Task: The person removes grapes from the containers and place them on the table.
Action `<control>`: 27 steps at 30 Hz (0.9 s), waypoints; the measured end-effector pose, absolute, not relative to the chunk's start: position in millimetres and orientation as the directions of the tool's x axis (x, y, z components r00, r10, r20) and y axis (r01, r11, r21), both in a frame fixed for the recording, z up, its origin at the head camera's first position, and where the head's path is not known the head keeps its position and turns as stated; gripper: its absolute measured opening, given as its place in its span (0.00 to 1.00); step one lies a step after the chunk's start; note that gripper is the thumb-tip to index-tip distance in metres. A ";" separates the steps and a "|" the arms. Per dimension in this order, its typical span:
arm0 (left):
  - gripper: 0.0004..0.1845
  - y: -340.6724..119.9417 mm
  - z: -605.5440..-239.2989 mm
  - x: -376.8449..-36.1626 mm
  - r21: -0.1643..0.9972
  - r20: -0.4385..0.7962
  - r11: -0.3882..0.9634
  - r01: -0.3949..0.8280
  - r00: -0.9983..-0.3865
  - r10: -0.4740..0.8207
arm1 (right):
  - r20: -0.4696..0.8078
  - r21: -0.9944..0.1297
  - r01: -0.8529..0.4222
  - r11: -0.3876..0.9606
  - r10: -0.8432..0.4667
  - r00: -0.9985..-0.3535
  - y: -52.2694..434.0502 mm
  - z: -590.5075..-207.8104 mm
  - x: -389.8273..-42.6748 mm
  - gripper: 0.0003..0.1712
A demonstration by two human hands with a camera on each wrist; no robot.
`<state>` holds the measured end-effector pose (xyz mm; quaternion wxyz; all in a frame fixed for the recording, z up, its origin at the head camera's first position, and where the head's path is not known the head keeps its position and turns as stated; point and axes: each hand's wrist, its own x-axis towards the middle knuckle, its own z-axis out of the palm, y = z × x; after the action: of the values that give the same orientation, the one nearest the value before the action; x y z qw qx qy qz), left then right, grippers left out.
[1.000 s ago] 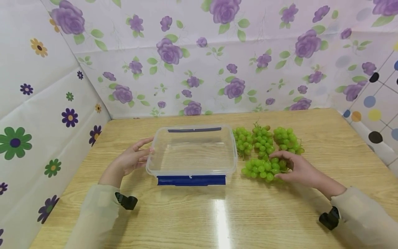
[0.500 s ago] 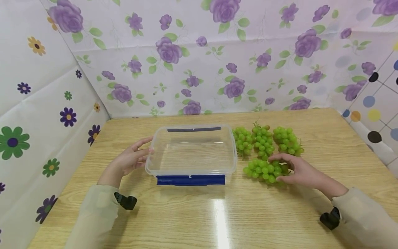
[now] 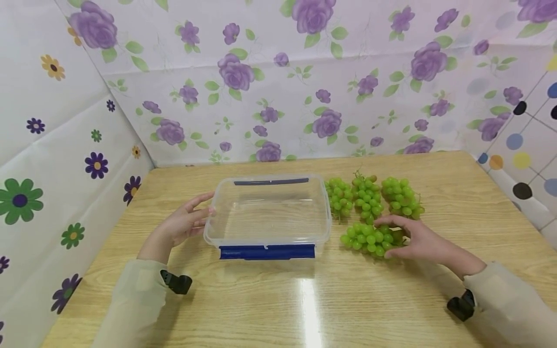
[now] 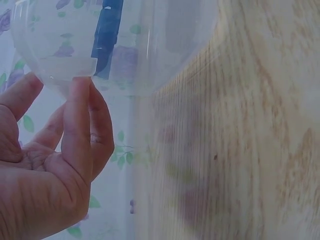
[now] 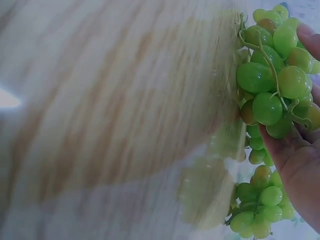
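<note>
Flowered sheets surround the wooden worktop point(image 3: 278, 299). Right hand point(image 3: 419, 240) curls around the nearest grape bunch point(image 3: 370, 239); cup it from below, gently. Left hand point(image 3: 184, 223), fingers straight, steadies the clear container point(image 3: 268, 212) just left of the grapes.

The left hand point(image 3: 184, 223) lies low with the palm turned inward and the fingers point(image 4: 80, 120) nearly straight, held side by side; their tips press flat against a surface ahead, thumb uppermost. Its forearm runs back toward the body in a pale loose sleeve point(image 3: 135, 295), a small black clip at the wrist. The right hand point(image 3: 415, 239) reaches inward from the other side, palm down, fingers point(image 3: 387, 221) curled and spread, thumb low beneath them, cupping what sits under the palm point(image 5: 295, 165). Its forearm angles back and outward in the same pale sleeve, a black clip at the wrist too
</note>
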<state>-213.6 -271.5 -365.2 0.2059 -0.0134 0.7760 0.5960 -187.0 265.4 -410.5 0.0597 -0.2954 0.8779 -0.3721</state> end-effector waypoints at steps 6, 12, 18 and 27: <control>0.38 -269.3 -366.1 -216.3 0.917 -0.329 0.314 -0.248 -0.913 0.242 | 0.092 -0.680 -0.453 0.577 -0.545 -0.833 266.9 -407.6 -187.0 0.38; 0.38 -266.0 -366.6 -221.0 0.914 -0.326 0.327 -0.240 -0.914 0.243 | 0.085 -0.678 -0.431 0.595 -0.519 -0.850 269.7 -401.4 -190.9 0.37; 0.39 -263.7 -364.7 -224.3 0.909 -0.322 0.344 -0.235 -0.920 0.222 | 0.075 -0.686 -0.415 0.597 -0.509 -0.858 273.7 -393.4 -202.1 0.32; 0.37 -261.3 -360.1 -226.2 0.902 -0.332 0.357 -0.243 -0.918 0.215 | 0.080 -0.667 -0.393 0.633 -0.463 -0.883 279.1 -372.8 -212.1 0.30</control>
<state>-226.2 -261.3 -360.1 0.2019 -0.0086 0.7986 0.5670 -212.1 279.1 -372.8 0.0493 -0.2373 0.9023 -0.3565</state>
